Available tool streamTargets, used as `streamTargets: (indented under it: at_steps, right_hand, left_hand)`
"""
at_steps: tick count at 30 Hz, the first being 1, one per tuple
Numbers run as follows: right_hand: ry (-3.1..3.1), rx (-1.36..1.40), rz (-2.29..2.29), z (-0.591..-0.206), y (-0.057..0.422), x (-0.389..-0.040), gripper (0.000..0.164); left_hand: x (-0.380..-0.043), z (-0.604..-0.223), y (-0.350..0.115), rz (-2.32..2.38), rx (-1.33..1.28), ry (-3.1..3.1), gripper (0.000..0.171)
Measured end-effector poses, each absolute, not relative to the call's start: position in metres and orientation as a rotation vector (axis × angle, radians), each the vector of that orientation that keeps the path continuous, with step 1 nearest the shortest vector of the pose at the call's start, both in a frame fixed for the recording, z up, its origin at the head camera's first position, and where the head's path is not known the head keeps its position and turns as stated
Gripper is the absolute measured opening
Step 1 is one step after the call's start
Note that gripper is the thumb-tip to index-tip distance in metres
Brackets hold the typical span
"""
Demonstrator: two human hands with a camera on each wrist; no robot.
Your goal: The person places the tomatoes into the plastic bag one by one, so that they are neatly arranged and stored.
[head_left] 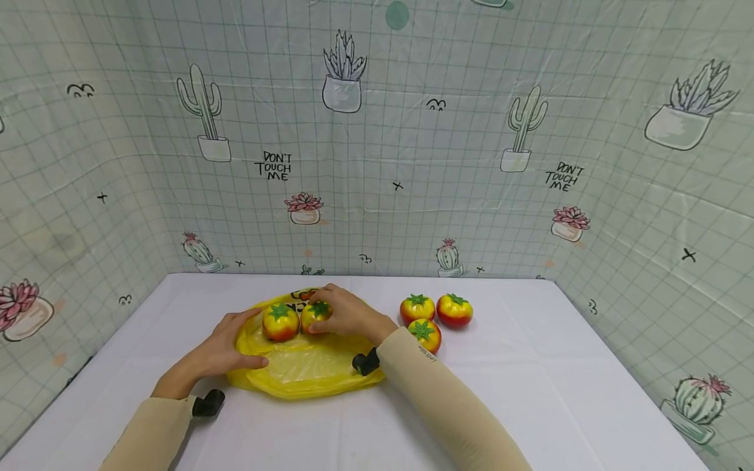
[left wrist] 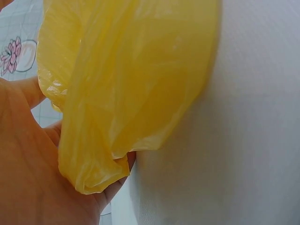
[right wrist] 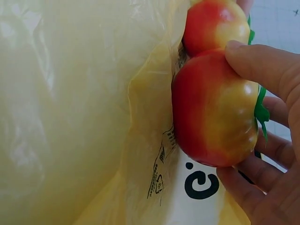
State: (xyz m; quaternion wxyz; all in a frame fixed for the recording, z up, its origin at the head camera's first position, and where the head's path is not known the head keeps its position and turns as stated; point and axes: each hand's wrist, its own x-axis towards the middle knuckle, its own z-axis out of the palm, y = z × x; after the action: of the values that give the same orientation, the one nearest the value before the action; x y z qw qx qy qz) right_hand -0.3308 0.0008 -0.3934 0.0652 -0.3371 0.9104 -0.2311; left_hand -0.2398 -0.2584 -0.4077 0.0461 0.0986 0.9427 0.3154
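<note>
right hand point(head_left: 347, 311) grips tomato point(head_left: 311, 316); left hand point(head_left: 220, 348) spread against yellow bag point(head_left: 303, 387); white tabletop point(head_left: 565, 392); cactus-print walls point(head_left: 389, 147)

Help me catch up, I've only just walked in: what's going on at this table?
A person is handling tomato-like fruits with both hands. Their right hand holds one red-and-yellow fruit over a yellow plastic bag, with a second fruit next to it. Their left hand touches the bag's left side. Three more fruits sit on the white table, to the right of the bag.
</note>
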Motion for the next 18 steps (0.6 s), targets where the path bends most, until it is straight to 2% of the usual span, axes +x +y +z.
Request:
streamTargets:
  at_steps: [18]
  right_hand:
    - [2.769, -1.014, -0.634, -0.3899, -0.0008, -0.3302, 0.060]
  left_hand:
    - [-0.2403, -0.4080, -0.2580, 0.972, 0.281, 2.865, 0.102]
